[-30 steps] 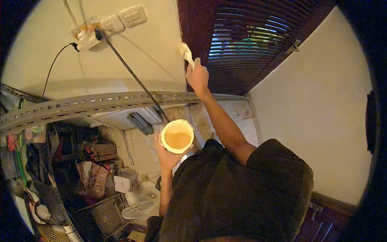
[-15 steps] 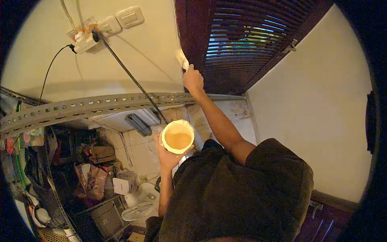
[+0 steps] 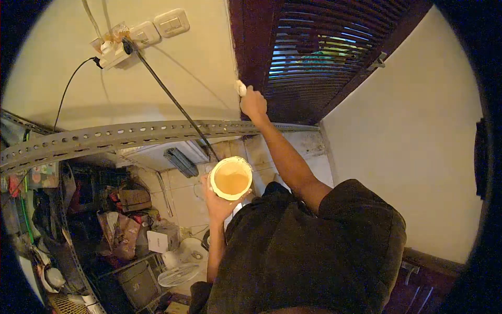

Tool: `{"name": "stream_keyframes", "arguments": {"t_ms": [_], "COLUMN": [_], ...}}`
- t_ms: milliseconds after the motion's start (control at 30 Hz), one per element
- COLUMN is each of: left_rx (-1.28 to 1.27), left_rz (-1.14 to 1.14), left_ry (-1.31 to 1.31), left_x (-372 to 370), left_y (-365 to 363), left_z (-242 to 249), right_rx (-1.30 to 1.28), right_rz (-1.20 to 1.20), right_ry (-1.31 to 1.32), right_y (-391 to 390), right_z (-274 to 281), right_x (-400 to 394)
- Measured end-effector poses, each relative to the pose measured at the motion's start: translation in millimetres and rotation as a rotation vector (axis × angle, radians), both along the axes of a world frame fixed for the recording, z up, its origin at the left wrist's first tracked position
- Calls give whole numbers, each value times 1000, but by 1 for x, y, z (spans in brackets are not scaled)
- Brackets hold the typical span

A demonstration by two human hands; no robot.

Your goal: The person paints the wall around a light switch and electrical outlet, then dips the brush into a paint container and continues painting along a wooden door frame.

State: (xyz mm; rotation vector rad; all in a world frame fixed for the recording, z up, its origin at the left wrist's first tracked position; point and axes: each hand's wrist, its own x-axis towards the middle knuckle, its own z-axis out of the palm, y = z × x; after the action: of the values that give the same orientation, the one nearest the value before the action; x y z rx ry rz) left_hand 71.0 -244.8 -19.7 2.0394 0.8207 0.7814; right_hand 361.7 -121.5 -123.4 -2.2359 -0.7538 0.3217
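My left hand (image 3: pixel 217 204) is wrapped around a tub of paint (image 3: pixel 230 178), held upright in front of my body. Cream-yellow paint shows inside it, and smears mark its rim. With my arm stretched forward, my right hand (image 3: pixel 254 103) is closed on a paintbrush (image 3: pixel 241 88). The paint-covered bristles are right at the edge where the cream wall (image 3: pixel 172 73) meets the dark wooden frame (image 3: pixel 250 42) of the louvred shutter (image 3: pixel 314 57). The brush handle is mostly hidden in my fist.
A perforated metal shelf rail (image 3: pixel 125 135) crosses below the wall. A black cable (image 3: pixel 170 98) runs from the power strip (image 3: pixel 116 55) down past the tub. Wall switches (image 3: pixel 171 23) sit at upper left. Bags (image 3: pixel 120 230), a white fan (image 3: pixel 179 273) and boxes crowd the lower left.
The brush has moved slightly down and right along the frame edge, its bristles now appearing shorter in view. My left hand holds the tub in nearly the same spot.
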Motion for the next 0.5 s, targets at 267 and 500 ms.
{"name": "stream_keyframes", "arguments": {"t_ms": [267, 500], "left_rx": [101, 112], "left_rz": [-12, -26], "left_ry": [79, 81], "left_x": [-4, -5], "left_y": [2, 2], "left_z": [-1, 4], "right_rx": [252, 444], "right_rz": [-109, -127], "right_ry": [-211, -285], "right_y": [-32, -34], "right_z": [72, 74], "right_x": [-2, -10]}}
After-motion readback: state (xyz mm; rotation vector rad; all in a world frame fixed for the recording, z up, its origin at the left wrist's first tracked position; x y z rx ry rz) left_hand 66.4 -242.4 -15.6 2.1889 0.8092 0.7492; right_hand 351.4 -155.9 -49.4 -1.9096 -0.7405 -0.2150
